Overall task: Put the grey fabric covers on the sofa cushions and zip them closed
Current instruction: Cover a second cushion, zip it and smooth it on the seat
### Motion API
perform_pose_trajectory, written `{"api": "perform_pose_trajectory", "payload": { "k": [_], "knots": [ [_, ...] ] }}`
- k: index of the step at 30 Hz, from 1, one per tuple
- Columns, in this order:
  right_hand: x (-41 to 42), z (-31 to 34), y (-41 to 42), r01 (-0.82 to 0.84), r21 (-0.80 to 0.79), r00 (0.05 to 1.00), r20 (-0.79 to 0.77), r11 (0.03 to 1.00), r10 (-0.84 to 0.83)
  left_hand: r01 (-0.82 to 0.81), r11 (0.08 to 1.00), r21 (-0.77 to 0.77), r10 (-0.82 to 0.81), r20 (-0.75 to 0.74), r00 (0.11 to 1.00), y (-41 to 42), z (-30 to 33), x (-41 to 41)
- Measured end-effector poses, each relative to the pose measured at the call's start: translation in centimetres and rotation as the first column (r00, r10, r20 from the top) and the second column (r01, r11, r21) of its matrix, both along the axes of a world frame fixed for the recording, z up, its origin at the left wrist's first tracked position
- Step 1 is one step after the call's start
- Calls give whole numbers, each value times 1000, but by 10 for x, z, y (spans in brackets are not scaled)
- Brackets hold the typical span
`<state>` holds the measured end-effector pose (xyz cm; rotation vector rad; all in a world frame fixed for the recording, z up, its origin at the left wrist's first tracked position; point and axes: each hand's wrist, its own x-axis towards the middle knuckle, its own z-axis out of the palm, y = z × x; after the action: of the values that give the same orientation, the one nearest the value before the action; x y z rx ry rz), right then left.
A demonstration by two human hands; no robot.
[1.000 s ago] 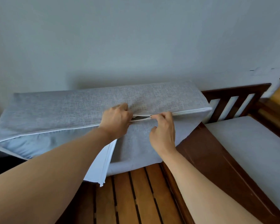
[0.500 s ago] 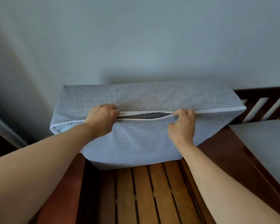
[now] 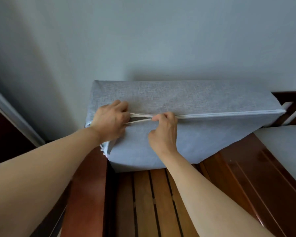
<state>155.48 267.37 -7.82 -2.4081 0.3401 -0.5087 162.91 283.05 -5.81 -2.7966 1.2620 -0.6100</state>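
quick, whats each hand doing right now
Left hand: closed, gripping the grey cover at the open end of the zip.
Right hand: closed, pinching the zipper pull.

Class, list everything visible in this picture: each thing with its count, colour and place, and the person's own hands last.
Fabric-covered sofa cushion: one, grey, on edge on the sofa frame against the wall.
White zip: one, along the cushion's edge, shut at right, open gap at left.
Slatted wooden sofa frame: one, reddish brown, below the cushion.
Flat seat cushion: one, grey, at right on the frame.
Wall: one, pale grey, behind.
Left hand: grips the cover at the gap's left end.
Right hand: pinches the zip pull.
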Motion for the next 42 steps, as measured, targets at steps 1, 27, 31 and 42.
{"api": "perform_pose_trajectory", "payload": {
  "k": [1,27,31,42],
  "knots": [
    [1,0,7,16,5,1000,-3,1000,-16,-13,1000,6,13,5,1000,22,1,1],
    [12,-2,94,-16,86,999,-45,996,20,-334,745,-578,219,-261,940,103,-52,-5],
    [13,-2,105,-45,131,998,-43,990,52,-321,689,-650,185,-271,945,101,-51,-6],
    [17,1,131,-118,170,991,-39,978,127,-342,644,-685,202,-279,939,98,-52,-8]
  ]
}}
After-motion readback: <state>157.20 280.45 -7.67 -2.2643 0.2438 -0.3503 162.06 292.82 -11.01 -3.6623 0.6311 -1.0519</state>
